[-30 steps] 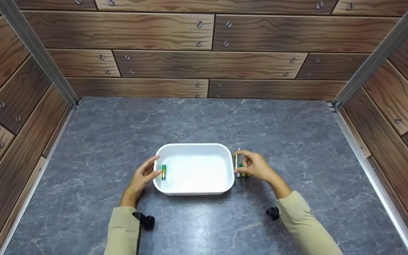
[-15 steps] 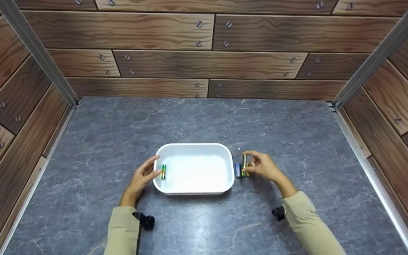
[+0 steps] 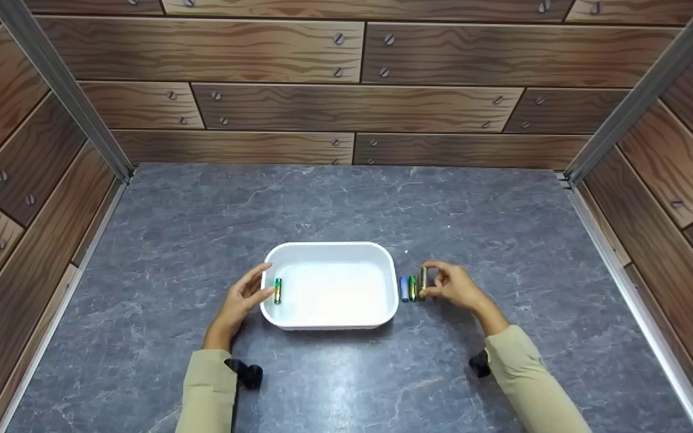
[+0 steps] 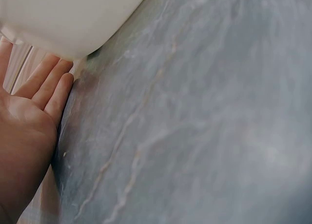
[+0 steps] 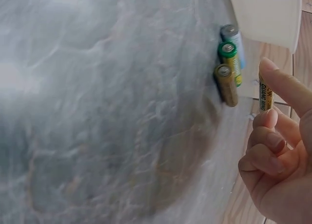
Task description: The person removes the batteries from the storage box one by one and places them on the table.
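My right hand [image 3: 456, 287] pinches a gold battery [image 5: 266, 96] between thumb and index finger, above the table; its other fingers are curled. Just left of this hand, three batteries lie side by side: a blue one [image 3: 404, 288], a green one [image 3: 412, 288] and a gold-brown one [image 5: 226, 87], which the held battery partly covers in the head view. The white tray [image 3: 329, 328] stands to their left, with a green battery [image 3: 278, 291] inside at its left end. My left hand [image 3: 243, 304] rests against the tray's left side, fingers extended, thumb and index fingertip at the rim.
The grey marbled table [image 3: 346, 204] stretches around the tray, bounded by wood-patterned walls [image 3: 346, 108] at the back and both sides. A black wrist camera [image 3: 251, 376] sits at the left sleeve, another [image 3: 479, 364] at the right.
My right hand has moved right with the gold battery, away from the tray's right edge, uncovering the blue and green batteries. The left hand and the tray have stayed put.
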### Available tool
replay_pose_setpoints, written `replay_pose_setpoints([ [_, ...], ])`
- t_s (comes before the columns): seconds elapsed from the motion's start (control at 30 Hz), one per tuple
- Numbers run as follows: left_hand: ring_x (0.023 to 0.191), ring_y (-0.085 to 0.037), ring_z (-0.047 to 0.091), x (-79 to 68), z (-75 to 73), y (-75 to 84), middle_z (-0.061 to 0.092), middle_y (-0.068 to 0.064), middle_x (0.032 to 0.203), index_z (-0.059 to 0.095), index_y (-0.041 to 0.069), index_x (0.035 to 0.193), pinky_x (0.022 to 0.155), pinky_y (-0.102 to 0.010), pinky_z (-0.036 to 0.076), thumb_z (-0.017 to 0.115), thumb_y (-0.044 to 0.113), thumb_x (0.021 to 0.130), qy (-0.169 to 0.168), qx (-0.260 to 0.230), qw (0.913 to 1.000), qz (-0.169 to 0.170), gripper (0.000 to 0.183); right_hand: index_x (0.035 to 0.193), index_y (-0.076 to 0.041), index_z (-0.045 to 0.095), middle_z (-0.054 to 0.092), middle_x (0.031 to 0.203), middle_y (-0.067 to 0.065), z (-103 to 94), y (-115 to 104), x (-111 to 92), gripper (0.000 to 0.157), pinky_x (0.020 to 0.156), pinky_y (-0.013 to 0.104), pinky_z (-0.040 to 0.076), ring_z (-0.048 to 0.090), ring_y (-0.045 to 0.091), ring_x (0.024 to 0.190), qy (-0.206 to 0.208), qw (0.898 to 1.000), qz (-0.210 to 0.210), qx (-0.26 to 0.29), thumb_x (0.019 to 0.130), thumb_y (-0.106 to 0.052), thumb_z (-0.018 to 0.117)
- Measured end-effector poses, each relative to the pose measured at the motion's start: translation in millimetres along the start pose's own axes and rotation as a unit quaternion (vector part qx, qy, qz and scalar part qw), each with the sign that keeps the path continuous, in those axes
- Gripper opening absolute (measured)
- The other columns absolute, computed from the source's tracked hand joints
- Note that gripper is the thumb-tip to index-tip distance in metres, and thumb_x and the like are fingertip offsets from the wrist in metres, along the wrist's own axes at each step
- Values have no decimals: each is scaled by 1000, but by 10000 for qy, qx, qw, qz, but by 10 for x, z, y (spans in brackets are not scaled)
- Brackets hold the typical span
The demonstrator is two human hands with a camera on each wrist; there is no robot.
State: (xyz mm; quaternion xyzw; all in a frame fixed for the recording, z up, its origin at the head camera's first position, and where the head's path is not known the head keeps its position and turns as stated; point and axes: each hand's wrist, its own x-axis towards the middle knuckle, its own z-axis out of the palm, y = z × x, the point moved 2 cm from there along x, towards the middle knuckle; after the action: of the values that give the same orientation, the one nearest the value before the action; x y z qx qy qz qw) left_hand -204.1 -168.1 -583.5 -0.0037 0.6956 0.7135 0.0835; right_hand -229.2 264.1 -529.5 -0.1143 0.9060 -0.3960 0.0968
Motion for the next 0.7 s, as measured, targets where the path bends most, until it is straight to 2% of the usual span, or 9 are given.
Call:
replay_pose_setpoints([
  [0.17, 141, -33, 42, -1, 4, 9, 43, -18, 151, 45, 6, 143, 103, -21, 42, 65, 4, 89, -4, -12, 10000, 6, 57, 123, 8, 58, 46, 63, -3, 8, 74, -8, 55, 50, 17, 35, 40, 3, 53, -39, 10000, 28, 17, 74, -6, 80],
  [0.47, 140, -34, 42, 8, 1, 2, 42, -20, 151, 45, 3, 143, 96, -11, 43, 64, 0, 89, 10, -100, 9999, 49, 57, 121, 10, 58, 46, 63, -4, 24, 162, -34, 53, 47, 16, 37, 41, 1, 51, -145, 9999, 61, -46, 75, -5, 79],
  [0.7, 140, -35, 41, -1, 3, 9, 42, -21, 150, 45, 2, 142, 96, -12, 43, 64, 1, 89, 4, -122, 9999, 70, 57, 120, 11, 58, 48, 61, -2, 30, 214, -36, 54, 48, 17, 36, 42, 0, 49, -206, 9996, -121, -131, 74, -5, 80],
])
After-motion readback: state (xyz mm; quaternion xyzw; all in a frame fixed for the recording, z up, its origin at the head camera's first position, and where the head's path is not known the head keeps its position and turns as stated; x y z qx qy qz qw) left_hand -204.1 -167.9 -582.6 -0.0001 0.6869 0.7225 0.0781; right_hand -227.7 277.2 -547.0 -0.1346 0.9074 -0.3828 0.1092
